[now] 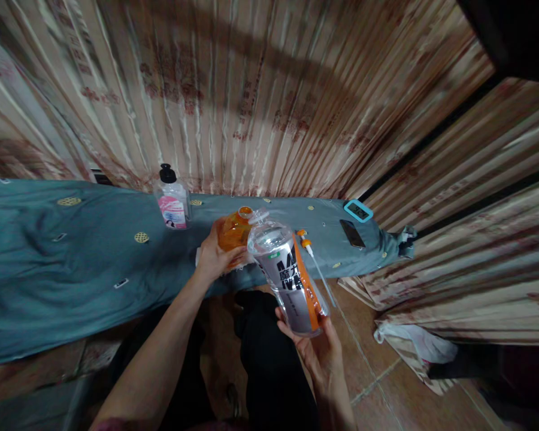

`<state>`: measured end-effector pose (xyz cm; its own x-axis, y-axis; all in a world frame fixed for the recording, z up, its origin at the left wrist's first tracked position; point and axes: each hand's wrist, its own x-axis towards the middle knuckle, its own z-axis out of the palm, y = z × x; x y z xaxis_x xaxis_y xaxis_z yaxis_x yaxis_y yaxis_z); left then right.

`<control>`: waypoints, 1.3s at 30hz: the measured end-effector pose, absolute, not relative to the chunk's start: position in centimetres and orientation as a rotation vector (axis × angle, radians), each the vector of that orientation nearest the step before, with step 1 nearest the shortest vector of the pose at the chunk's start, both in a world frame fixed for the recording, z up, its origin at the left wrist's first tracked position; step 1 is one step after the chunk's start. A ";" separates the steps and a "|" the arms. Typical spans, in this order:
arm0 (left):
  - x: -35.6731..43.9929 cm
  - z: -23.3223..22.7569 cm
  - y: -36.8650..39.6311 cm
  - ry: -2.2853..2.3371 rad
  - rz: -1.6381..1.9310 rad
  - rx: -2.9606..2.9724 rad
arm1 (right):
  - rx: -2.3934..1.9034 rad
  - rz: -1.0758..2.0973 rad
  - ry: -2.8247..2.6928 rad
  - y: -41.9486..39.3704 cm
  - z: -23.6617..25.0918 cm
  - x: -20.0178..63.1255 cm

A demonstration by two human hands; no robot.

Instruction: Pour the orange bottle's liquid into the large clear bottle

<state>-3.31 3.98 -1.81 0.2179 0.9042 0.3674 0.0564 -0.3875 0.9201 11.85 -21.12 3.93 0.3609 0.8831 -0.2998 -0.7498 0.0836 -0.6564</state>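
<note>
My left hand (214, 258) grips an orange bottle (234, 233) with its cap off, held at the near edge of the teal-covered table (72, 257). My right hand (317, 347) holds up a clear refill pouch (287, 272) with grey and orange print, tilted so its spout touches the bottle's open mouth (245, 211). The pouch looks mostly clear near its top. A white pump head with an orange collar and long tube (312, 254) lies on the table just right of the pouch.
A clear bottle with pink label and black cap (173, 200) stands at the table's back. A dark phone (353, 233) and a blue-framed device (358, 210) lie at the right end. Patterned curtains (260, 90) hang behind; a white bag (417, 344) lies on the tiled floor.
</note>
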 end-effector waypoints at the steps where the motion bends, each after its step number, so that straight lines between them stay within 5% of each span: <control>1: -3.3 -1.9 4.0 0.899 1.276 1.649 | -0.829 1.241 -0.203 -21.2 3.9 11.9; 39: -3.0 -1.0 3.4 0.884 1.223 1.599 | -0.964 1.215 -0.265 -23.5 5.0 11.2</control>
